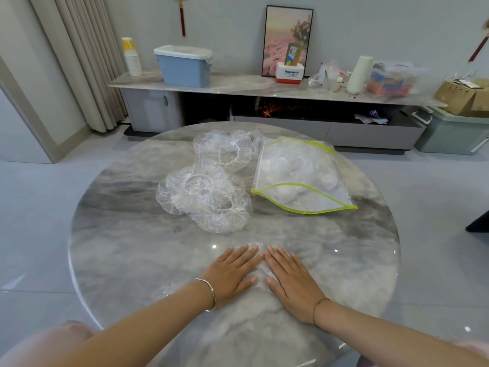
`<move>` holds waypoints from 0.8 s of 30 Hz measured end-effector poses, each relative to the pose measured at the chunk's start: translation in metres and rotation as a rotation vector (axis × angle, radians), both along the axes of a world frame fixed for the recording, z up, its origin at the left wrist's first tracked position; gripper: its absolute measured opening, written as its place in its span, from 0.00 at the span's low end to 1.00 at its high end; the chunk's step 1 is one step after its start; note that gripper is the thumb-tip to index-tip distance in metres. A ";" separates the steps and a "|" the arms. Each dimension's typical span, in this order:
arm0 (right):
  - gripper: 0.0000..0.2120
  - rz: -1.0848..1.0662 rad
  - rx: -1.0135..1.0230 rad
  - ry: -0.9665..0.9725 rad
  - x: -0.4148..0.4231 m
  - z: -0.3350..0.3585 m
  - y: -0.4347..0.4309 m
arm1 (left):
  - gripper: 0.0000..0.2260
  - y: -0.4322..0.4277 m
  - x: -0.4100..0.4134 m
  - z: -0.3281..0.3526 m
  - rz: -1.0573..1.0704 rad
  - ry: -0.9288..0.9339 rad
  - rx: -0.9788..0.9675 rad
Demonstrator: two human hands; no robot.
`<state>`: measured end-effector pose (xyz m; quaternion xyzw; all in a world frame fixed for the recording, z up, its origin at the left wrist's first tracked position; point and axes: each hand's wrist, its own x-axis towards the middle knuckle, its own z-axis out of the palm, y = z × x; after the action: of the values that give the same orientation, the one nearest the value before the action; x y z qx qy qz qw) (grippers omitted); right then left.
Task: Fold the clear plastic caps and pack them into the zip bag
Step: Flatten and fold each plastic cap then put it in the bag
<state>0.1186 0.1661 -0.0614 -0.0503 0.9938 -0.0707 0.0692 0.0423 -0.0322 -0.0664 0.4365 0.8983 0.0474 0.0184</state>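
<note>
My left hand (232, 274) and my right hand (293, 279) lie flat side by side near the front of the round marble table (119, 247), fingers straight, pressing a clear plastic cap (260, 268) that shows between and under them. Several loose clear caps with elastic rims lie in a pile (203, 194) at the table's middle, with another cap (225, 149) behind them. A clear zip bag (299, 176) with a yellow-green edge lies to the right of the pile, its mouth open toward me and folded caps inside.
Behind the table runs a low cabinet (264, 87) with a blue lidded box (184, 66), a stack of paper cups (131, 56), a framed picture (288, 39) and other clutter. A curtain (79, 62) hangs at the left. Tiled floor surrounds the table.
</note>
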 end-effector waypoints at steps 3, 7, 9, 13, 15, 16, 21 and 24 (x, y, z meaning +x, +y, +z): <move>0.25 -0.003 -0.008 -0.015 0.001 -0.002 -0.002 | 0.25 0.000 0.004 0.000 -0.015 -0.065 -0.004; 0.27 -0.031 -0.003 0.000 0.000 -0.002 -0.001 | 0.25 0.001 0.002 -0.009 0.034 -0.098 -0.037; 0.33 0.034 0.030 0.024 -0.001 0.001 -0.001 | 0.25 0.001 0.005 -0.002 0.040 -0.087 -0.048; 0.43 0.112 -0.154 0.094 -0.005 0.006 0.008 | 0.37 0.001 0.002 0.007 0.038 -0.133 0.020; 0.36 0.084 -0.218 0.203 -0.005 0.019 0.009 | 0.35 -0.003 -0.001 0.015 0.054 -0.060 0.091; 0.31 0.087 -0.251 0.251 -0.005 0.025 0.010 | 0.28 -0.007 -0.004 0.015 0.063 -0.020 0.113; 0.18 0.433 -0.241 0.423 -0.001 0.030 0.011 | 0.34 -0.023 -0.007 0.034 0.144 0.010 0.108; 0.24 0.668 -0.081 0.376 0.000 0.027 0.006 | 0.37 -0.027 -0.005 0.039 0.163 -0.031 0.097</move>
<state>0.1184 0.1725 -0.0340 -0.3859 0.9145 -0.0733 -0.0974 0.0369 -0.0591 -0.0276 0.3616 0.9270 0.0990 0.0070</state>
